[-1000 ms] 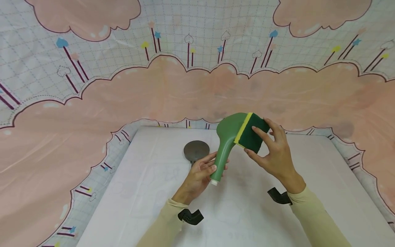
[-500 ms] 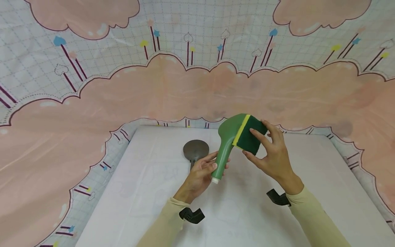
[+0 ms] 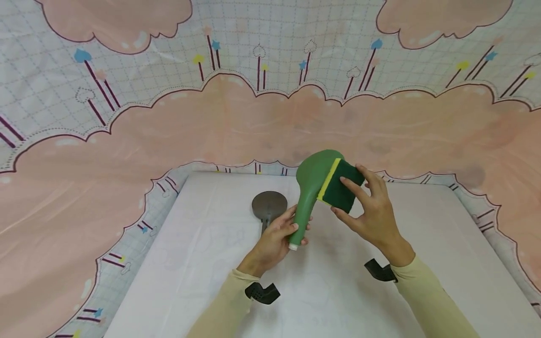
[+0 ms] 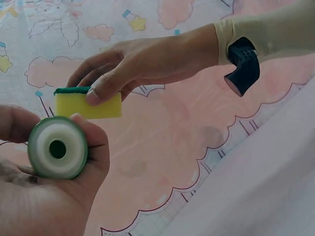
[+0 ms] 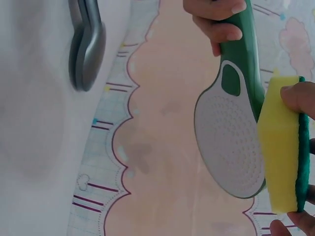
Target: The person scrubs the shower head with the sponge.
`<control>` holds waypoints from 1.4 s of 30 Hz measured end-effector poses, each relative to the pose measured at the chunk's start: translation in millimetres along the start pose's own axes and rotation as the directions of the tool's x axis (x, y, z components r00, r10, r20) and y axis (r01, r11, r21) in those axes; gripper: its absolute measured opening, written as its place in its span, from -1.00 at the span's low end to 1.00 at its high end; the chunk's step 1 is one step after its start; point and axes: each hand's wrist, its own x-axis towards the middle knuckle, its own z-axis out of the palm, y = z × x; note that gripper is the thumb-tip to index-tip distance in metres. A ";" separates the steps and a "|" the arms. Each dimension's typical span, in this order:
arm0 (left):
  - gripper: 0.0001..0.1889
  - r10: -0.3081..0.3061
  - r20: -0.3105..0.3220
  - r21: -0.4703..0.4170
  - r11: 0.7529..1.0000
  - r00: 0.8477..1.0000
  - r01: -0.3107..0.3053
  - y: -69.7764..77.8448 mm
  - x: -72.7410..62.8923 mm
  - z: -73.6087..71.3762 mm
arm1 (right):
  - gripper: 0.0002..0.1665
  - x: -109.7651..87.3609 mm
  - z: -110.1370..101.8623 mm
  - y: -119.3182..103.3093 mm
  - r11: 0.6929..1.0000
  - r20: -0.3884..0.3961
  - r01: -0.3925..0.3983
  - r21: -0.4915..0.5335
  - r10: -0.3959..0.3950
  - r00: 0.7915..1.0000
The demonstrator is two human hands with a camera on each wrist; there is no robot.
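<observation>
Head view: from my seat far away, I see the green shower (image 3: 317, 183) held up near the middle of the frame, over the white table (image 3: 321, 291). The left hand (image 3: 274, 239) has its fingers curled round the handle (image 3: 303, 218). Right of that, the right hand (image 3: 376, 213) pinches the sponge (image 3: 347, 190) by its edges, fingers spread and bent. The sponge's yellow side seems to touch the green shower. A grey shower (image 3: 269, 205) lies on the table, partly hidden by the left hand.

Left wrist view: the end of the handle points at me at the lower left, with the left hand wrapped round it. The right hand is near the top, its thumb (image 4: 96, 96) on the sponge's yellow part.

Right wrist view: the face (image 5: 229, 137) with little holes shows right of the middle. The sponge is right by its rim; I can't tell how hard it presses.

My guess is that the step in hand is wiping the green shower. I think the next move calls for a firm left hand while the right slides the sponge gently along.
</observation>
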 end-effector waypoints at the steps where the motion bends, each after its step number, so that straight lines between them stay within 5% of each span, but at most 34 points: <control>1: -0.42 -0.002 -0.009 0.013 1.000 1.000 0.002 -0.1 0.6 0.0 | -0.10 -0.3 0.6 -0.2 1.000 0.006 0.000 0.000 0.000 1.000; 10: -0.34 0.036 -0.078 0.097 0.995 0.996 -0.029 -7.2 3.9 0.5 | -0.13 0.2 6.2 -4.3 1.000 0.013 0.019 0.005 -0.019 1.000; 20: -0.30 0.001 -0.173 -0.085 0.996 0.985 -0.016 -8.0 4.0 -5.3 | -0.15 -1.6 6.1 -4.8 0.998 0.019 0.057 -0.003 -0.057 0.998; 32: -0.45 0.075 -0.203 -0.078 0.993 0.976 -0.092 -12.4 5.8 -6.7 | -0.20 1.7 5.9 -6.0 0.995 -0.034 0.098 -0.003 -0.098 0.995; 42: -0.46 0.043 -0.198 0.002 0.999 0.979 -0.044 -13.1 3.1 -7.8 | -0.18 0.1 2.8 -3.4 0.996 -0.033 0.085 -0.017 -0.085 0.996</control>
